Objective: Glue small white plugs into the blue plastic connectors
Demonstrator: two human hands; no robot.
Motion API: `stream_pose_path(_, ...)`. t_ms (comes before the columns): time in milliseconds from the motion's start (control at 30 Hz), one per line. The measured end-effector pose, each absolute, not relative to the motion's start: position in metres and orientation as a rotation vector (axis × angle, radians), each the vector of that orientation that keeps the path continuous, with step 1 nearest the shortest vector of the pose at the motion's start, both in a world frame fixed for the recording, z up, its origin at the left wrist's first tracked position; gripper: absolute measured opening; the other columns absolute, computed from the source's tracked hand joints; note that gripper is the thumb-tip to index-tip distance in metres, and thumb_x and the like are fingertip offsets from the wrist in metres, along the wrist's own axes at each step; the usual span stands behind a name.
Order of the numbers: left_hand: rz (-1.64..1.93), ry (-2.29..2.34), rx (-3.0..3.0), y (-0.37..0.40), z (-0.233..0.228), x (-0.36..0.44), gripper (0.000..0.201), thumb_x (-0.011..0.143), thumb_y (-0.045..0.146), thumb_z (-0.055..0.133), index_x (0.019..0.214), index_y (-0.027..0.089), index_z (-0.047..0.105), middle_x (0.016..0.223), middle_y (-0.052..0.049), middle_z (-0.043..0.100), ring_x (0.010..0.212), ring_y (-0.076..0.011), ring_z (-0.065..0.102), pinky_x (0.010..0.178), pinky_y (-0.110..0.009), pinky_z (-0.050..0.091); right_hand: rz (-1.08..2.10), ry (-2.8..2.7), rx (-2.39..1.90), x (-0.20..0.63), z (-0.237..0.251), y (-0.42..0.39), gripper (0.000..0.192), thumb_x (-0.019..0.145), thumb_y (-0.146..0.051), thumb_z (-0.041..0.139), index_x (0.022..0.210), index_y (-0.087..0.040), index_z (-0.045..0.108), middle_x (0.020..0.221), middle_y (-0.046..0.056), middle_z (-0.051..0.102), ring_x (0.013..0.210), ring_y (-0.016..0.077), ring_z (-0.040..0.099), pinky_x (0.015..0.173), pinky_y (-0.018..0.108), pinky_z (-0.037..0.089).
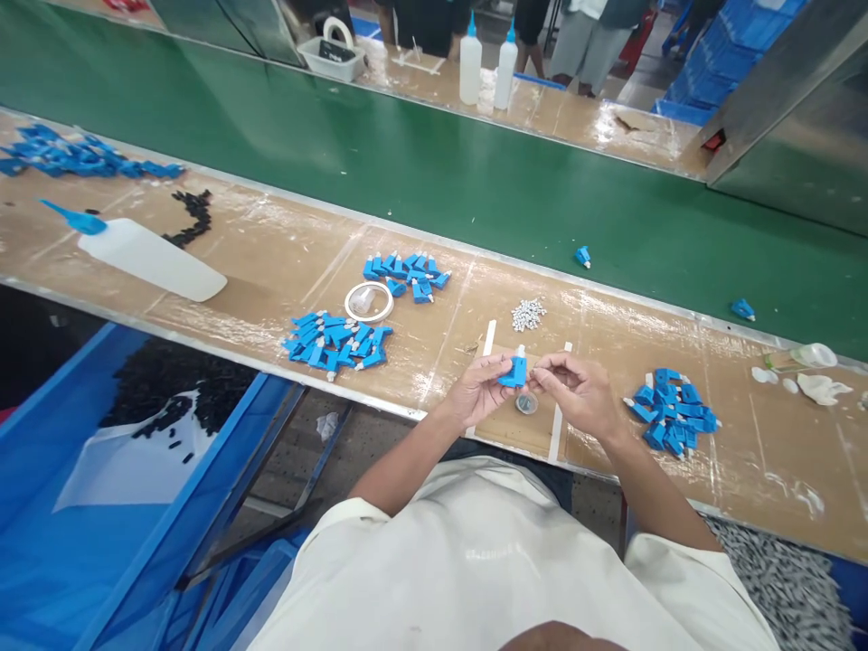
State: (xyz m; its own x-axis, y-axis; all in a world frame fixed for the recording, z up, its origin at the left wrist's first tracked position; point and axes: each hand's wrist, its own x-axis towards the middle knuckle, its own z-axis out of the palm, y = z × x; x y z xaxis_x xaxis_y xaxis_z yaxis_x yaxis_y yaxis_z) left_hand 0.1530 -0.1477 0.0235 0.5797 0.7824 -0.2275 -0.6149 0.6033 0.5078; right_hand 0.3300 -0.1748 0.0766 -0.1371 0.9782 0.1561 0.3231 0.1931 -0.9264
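Between the fingers of my left hand [476, 387] is a small blue plastic part [517, 371] with a white tip, held upright. My right hand [571, 387] is beside it, thumb and fingertips pinched together; whatever they hold is too small to make out. Below the hands a small round dish [526, 402] rests on the bench, between two strips of white tape. Just beyond lies a little heap of small grey-white pieces [528, 315]. To the right sits a pile of similar blue parts [671, 412]; more blue parts [337, 342] lie to the left.
A green conveyor belt [434, 172] runs behind the bench, carrying two loose blue parts. A white squeeze bottle [153, 258] lies at left, near black pieces [193, 217]. A white tape ring [368, 302] sits among blue parts. Blue bin [223, 425] stands below left. People stand across the belt.
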Motion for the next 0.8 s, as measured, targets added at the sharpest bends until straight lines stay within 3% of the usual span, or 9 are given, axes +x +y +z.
stream_pose_path(100, 0.901, 0.501, 0.427, -0.15, 0.024, 0.151, 0.04, 0.064, 0.036, 0.093, 0.088, 0.012, 0.07, 0.075, -0.002, 0.067, 0.062, -0.0077, 0.061, 0.057, -0.017, 0.05, 1.212, -1.357, -1.231, 0.324, 0.078, -0.177, 0.033, 0.084, -0.052, 0.078, 0.084, -0.019, 0.071, 0.071, 0.005, 0.074, 0.062, 0.0178, 0.072, 0.058, 0.03, 0.062)
stream_pose_path(233, 0.946, 0.556, 0.505, -0.153, 0.025, 0.15, 0.042, 0.064, 0.039, 0.093, 0.09, 0.014, 0.072, 0.077, -0.001, 0.068, 0.065, -0.0078, 0.06, 0.062, -0.02, 0.049, 1.272, -1.257, -1.233, 0.317, 0.076, -0.177, 0.037, 0.08, -0.054, 0.08, 0.083, -0.019, 0.071, 0.068, 0.003, 0.072, 0.059, 0.0148, 0.068, 0.055, 0.026, 0.059)
stream_pose_path(400, 0.98, 0.578, 0.592, -0.153, 0.021, 0.15, 0.042, 0.065, 0.044, 0.093, 0.088, 0.015, 0.073, 0.078, -0.002, 0.07, 0.068, -0.01, 0.062, 0.069, -0.023, 0.05, 1.276, -1.228, -1.262, 0.315, 0.066, -0.175, 0.038, 0.08, -0.055, 0.08, 0.081, -0.019, 0.07, 0.065, 0.0, 0.066, 0.052, 0.0105, 0.059, 0.047, 0.022, 0.051)
stream_pose_path(800, 1.096, 0.673, 0.745, -0.154, 0.009, 0.154, 0.042, 0.07, 0.049, 0.089, 0.092, 0.017, 0.076, 0.084, -0.005, 0.074, 0.075, -0.0148, 0.066, 0.071, -0.026, 0.051, 1.121, -1.255, -1.334, 0.31, 0.058, -0.176, 0.039, 0.081, -0.058, 0.077, 0.081, -0.02, 0.07, 0.078, 0.002, 0.066, 0.057, 0.0121, 0.058, 0.049, 0.026, 0.054)
